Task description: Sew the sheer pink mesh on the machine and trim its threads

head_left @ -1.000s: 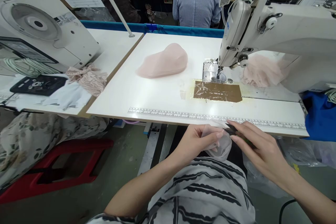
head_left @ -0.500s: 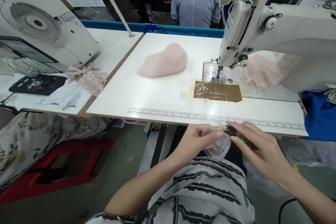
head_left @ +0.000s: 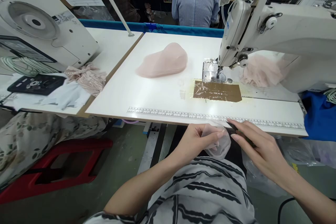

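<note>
Just below the table's front edge, my left hand pinches a small piece of sheer pale fabric between thumb and fingers. The fabric hangs in a loose loop above my lap. Close on its right, my right hand is closed around dark thread snips, mostly hidden by the fingers. Their tip points at the fabric, with a small gap between. On the white table lies a flat pink sheer piece. Another gathered pink piece sits under the arm of the sewing machine.
Brown tape covers the table in front of the needle, and a printed ruler runs along the front edge. At left stand a second machine and a red stool. Two people sit beyond the blue rail.
My right hand has drawn the snips slightly away from the fabric, and their blades now show less. My left hand keeps its pinch in nearly the same place.
</note>
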